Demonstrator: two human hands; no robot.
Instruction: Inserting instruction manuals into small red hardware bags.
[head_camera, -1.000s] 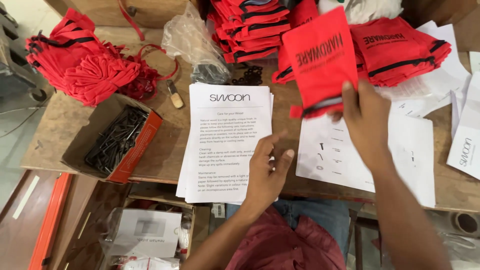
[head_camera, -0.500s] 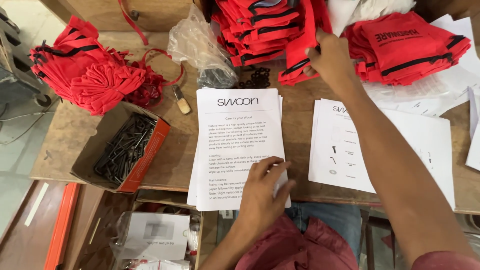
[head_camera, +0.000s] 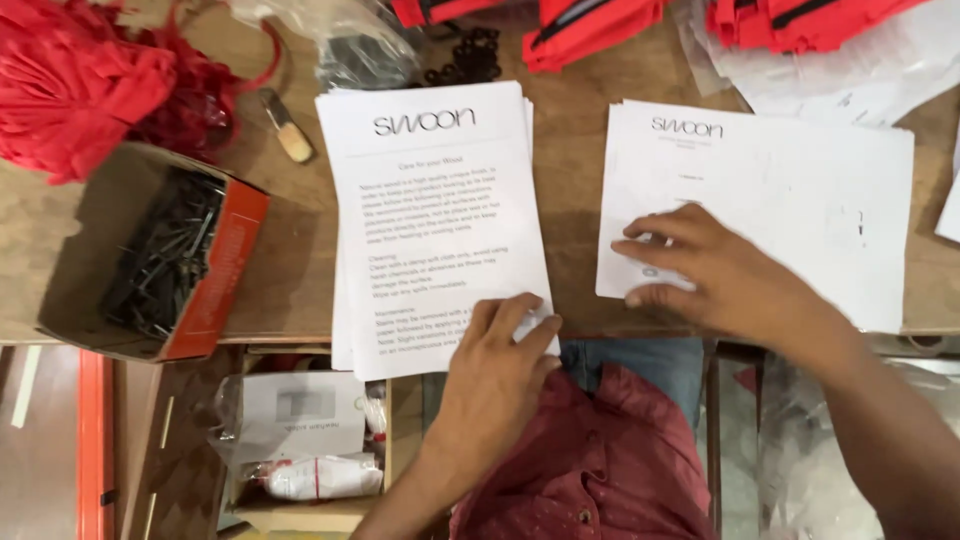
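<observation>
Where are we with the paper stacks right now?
Done: two stacks of printed sheets lie on the table. In hand: left hand rests on the text sheet stack; right hand fingers the diagram sheet stack. Left: no sheet is lifted yet; red bags wait aside.

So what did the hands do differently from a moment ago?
The right hand let go of the red bag it was holding up, left it at the back of the table, and came down flat onto the right paper stack. The left hand stayed on the left paper stack.
</observation>
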